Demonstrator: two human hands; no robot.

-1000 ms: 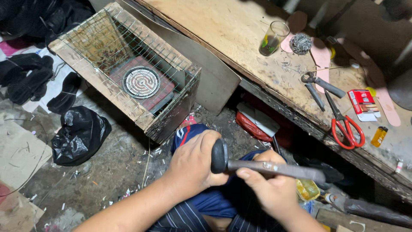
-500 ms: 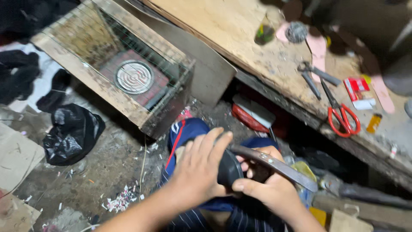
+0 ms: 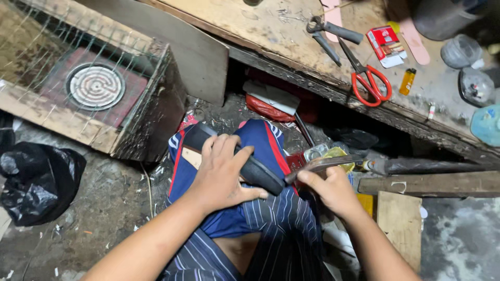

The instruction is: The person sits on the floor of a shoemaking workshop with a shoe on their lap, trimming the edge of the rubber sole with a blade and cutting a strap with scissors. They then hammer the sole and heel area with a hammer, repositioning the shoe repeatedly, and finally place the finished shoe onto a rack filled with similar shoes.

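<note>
My left hand (image 3: pixel 221 174) presses a black shoe sole (image 3: pixel 255 169) flat against my knee, which is covered by blue shorts (image 3: pixel 260 138). Its fingers wrap over the sole's middle. My right hand (image 3: pixel 333 190) grips a long flat metal blade (image 3: pixel 325 164) whose tip meets the sole's right end. A tan inner face of the sole (image 3: pixel 191 156) shows at the left end.
A wooden crate with wire mesh and a round coil (image 3: pixel 95 86) sits left. A black plastic bag (image 3: pixel 36 179) lies on the floor. The workbench (image 3: pixel 260 26) holds red-handled scissors (image 3: pixel 367 75), pliers (image 3: pixel 330 34), a small yellow lighter (image 3: pixel 407 81) and a red packet (image 3: pixel 385 44). Wood planks (image 3: pixel 427 182) lie right.
The sole has been laid flat across my knee under my left hand. The blade in my right hand has dropped lower, its tip at the sole's end. The view has moved closer.
</note>
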